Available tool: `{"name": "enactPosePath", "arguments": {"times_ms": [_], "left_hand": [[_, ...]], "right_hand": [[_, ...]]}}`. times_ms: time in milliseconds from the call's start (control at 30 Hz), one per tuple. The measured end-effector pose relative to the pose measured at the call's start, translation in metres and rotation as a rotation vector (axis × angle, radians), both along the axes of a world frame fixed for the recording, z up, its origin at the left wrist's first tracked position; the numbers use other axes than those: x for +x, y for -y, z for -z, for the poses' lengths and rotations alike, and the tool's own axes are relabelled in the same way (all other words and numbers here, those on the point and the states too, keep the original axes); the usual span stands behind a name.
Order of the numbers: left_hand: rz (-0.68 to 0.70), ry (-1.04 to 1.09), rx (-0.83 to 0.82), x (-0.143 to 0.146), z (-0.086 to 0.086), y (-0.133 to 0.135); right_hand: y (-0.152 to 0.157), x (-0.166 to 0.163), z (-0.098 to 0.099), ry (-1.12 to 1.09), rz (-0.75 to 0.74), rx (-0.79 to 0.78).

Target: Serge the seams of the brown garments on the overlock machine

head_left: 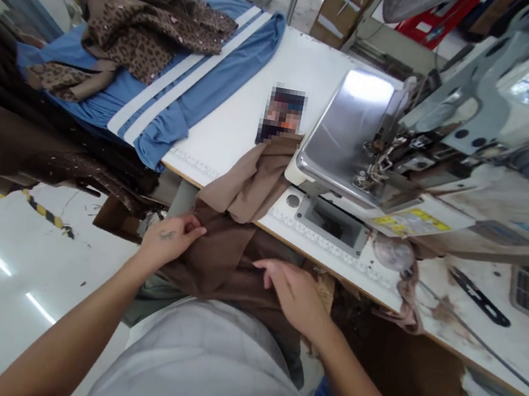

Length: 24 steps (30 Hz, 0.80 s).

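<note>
A piece of brown fabric lies across my lap and runs up over the front edge of the table, where its lighter side shows. My left hand pinches the left edge of this fabric between thumb and fingers. Over the right part of the cloth is my right hand, index finger stretched out and thumb a little apart from it. Its fingertips are at the fabric; whether they touch it I cannot tell. Nothing shows in its grip.
To the right stands a sewing machine with a shiny metal plate. Blue fabric with white stripes and leopard-print pieces lie at the table's left end. A pixelated item sits beyond the brown cloth. A black flat tool lies at right.
</note>
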<state>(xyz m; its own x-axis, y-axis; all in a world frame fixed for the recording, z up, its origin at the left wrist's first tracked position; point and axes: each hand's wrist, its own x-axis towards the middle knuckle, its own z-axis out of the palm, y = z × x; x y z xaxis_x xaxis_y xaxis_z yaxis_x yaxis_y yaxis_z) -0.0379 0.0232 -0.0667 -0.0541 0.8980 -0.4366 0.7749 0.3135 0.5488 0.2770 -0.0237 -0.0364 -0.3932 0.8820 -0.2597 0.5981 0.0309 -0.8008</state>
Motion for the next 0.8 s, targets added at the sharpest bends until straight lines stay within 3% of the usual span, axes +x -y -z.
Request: {"name": "enactPosePath", "arguments": {"times_ms": [133,233,400,800], "left_hand": [[0.040,0.198,0.024,0.016,-0.007,0.005],[-0.074,0.404,0.035,0.022,-0.022,0.024],[-0.189,0.595,0.047,0.032,-0.044,0.040],[-0.164,0.572,0.040,0.039,-0.050,0.033]], "right_hand": [[-0.011,-0.053,-0.005,0.018,-0.138,0.057],[-0.011,-0.069,-0.004,0.050,-0.149,0.182],[-0.006,-0.065,-0.002,0.116,-0.104,0.338],[-0.002,-0.054,-0.001,0.099,-0.135,0.354]]}}
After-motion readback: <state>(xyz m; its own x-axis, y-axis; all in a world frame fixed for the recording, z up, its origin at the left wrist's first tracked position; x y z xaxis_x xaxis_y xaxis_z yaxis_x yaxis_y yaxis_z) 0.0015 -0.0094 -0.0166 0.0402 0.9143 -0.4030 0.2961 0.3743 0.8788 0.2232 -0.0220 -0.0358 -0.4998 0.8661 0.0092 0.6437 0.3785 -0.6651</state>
